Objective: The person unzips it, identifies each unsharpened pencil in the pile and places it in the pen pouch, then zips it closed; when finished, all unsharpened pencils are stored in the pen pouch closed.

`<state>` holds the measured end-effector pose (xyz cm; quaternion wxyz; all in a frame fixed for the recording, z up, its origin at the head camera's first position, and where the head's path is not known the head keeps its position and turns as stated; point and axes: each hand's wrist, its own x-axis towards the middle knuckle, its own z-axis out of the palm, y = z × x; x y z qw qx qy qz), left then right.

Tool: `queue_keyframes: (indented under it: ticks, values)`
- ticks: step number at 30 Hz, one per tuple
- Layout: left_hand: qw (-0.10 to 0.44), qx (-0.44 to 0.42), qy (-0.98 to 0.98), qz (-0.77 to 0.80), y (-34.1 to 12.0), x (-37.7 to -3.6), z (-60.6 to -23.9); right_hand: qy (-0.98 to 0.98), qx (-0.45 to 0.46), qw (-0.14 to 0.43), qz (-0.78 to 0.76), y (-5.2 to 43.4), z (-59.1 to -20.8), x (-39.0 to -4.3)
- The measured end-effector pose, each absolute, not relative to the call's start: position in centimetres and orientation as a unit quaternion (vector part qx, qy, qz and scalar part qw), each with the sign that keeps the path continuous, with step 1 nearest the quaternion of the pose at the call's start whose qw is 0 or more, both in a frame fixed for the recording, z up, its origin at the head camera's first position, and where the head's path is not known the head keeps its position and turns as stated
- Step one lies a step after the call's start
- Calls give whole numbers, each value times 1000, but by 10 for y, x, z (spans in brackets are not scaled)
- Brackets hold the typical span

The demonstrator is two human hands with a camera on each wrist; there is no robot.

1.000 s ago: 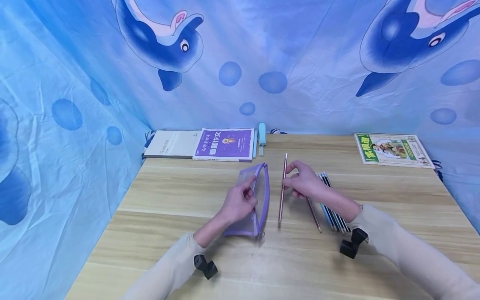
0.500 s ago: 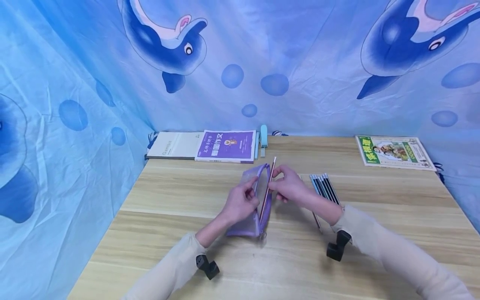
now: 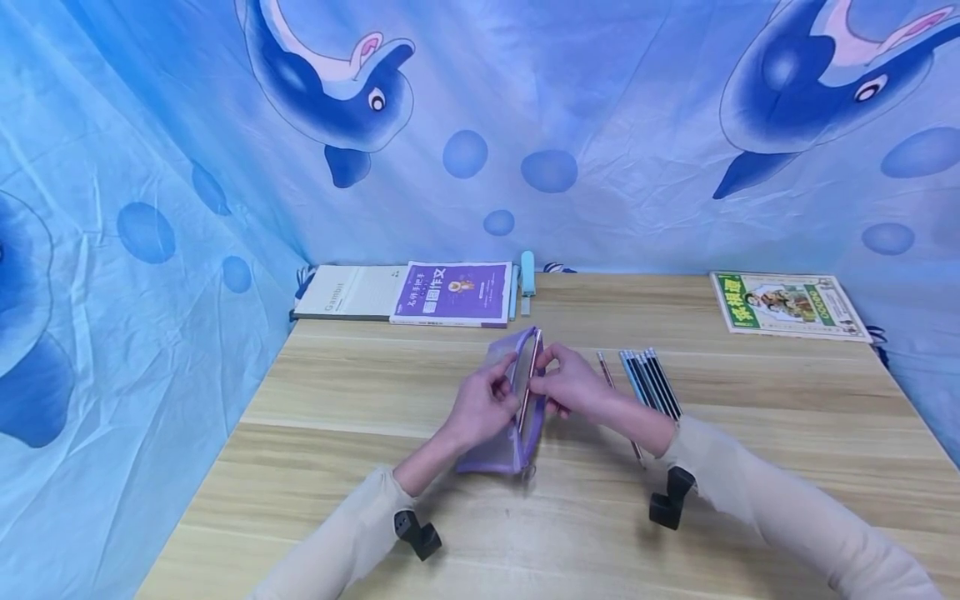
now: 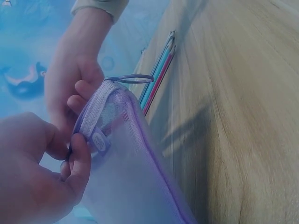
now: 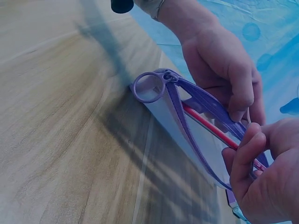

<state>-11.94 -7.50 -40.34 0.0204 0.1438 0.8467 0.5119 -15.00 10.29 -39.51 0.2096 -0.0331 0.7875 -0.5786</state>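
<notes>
A purple mesh zip pencil case (image 3: 490, 454) stands on the wooden table with its zipper undone. My left hand (image 3: 483, 406) pinches one edge of its mouth; the left wrist view shows thumb and finger on the zipper band (image 4: 96, 109). In the mouth lies a red pencil (image 5: 212, 127), most of its length between the two zipper edges. My right hand (image 3: 572, 382) pinches that pencil near its upper end, fingertips at the case's opening. To the right, another dark red pencil (image 3: 606, 369) lies on the table, partly hidden by the right forearm.
Several black and blue pencils (image 3: 651, 382) lie side by side right of the right forearm. At the back are a purple book (image 3: 453, 292), a pale notebook (image 3: 348, 290) and a light blue stapler (image 3: 528, 273). A green magazine (image 3: 787, 306) lies at the back right.
My right hand has carried the red pencil leftward from beside the case and lowered it into the open mouth. My left hand has kept its grip on the case's edge.
</notes>
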Motion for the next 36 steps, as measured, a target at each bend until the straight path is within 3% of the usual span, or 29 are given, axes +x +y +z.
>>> queue_keyframes:
  ticks: [19, 36]
  values:
    - [20, 153, 845, 512, -72, -119, -408, 790, -24, 224, -570, 114, -396, -150]
    - [10, 156, 851, 502, -76, -124, -407, 889, -71, 200, -406, 222, -384, -160]
